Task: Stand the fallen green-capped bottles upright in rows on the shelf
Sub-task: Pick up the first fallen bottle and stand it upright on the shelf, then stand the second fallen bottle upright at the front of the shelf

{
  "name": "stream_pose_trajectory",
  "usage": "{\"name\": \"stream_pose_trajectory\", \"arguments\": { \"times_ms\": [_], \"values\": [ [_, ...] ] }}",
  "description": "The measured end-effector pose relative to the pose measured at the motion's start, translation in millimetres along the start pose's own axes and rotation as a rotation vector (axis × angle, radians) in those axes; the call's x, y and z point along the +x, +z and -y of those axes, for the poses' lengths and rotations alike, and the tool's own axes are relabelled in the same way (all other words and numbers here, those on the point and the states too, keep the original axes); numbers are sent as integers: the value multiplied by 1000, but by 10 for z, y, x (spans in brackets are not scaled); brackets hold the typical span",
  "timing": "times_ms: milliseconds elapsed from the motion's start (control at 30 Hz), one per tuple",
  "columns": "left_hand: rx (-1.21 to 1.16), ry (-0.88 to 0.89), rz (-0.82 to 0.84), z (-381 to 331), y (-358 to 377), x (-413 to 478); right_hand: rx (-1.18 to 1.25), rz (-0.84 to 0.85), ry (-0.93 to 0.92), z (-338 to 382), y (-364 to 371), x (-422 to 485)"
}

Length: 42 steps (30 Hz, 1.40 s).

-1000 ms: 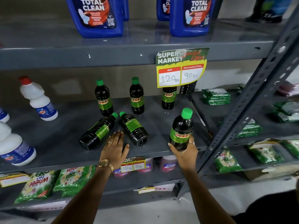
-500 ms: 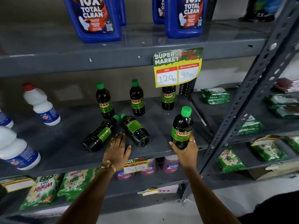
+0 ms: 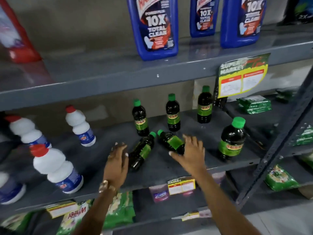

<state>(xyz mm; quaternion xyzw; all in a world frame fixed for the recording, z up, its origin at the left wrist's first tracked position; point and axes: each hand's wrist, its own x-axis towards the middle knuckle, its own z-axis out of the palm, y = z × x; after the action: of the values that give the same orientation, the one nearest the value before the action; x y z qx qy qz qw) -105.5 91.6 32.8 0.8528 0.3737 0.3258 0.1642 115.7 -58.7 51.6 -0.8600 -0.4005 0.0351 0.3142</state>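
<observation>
Fingers of right hand (image 3: 189, 152) spread, empty, over right fallen Sunny bottle (image 3: 170, 141); long axis 10-to-4 o'clock, cap at 10. Left hand (image 3: 117, 158) spread, just beside left fallen Sunny bottle (image 3: 142, 152), at its 9 o'clock, cap toward 1.

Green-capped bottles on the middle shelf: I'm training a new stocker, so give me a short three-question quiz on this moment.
1. True or false: the right hand grips the front upright bottle.
2. How many green-capped bottles lie on their sides? A) one B) two C) four
3. Fill in: the left hand is open beside the left fallen bottle, and the right hand reaches over the ____ fallen bottle.

Key: 1 false, that bottle stands free on the shelf; 2 B; 3 right.
</observation>
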Motion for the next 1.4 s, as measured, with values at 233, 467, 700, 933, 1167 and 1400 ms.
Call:
{"name": "stream_pose_trajectory", "arguments": {
  "times_ms": [233,467,700,933,1167,1400],
  "values": [
    [135,-215,262,541,153,49,-81,365,222,166,164,602],
    [207,-153,262,591,204,76,93,-22,95,81,375,457],
    [226,-140,256,586,204,78,669,-451,150,158,617,626],
    [267,-128,281,603,219,69,687,-341,66,-89,721,637],
    [245,-103,287,667,242,87,579,-415,87,-184,769,638],
    [180,-60,283,777,210,96,577,-317,76,-222,800,619]
  ]
}}
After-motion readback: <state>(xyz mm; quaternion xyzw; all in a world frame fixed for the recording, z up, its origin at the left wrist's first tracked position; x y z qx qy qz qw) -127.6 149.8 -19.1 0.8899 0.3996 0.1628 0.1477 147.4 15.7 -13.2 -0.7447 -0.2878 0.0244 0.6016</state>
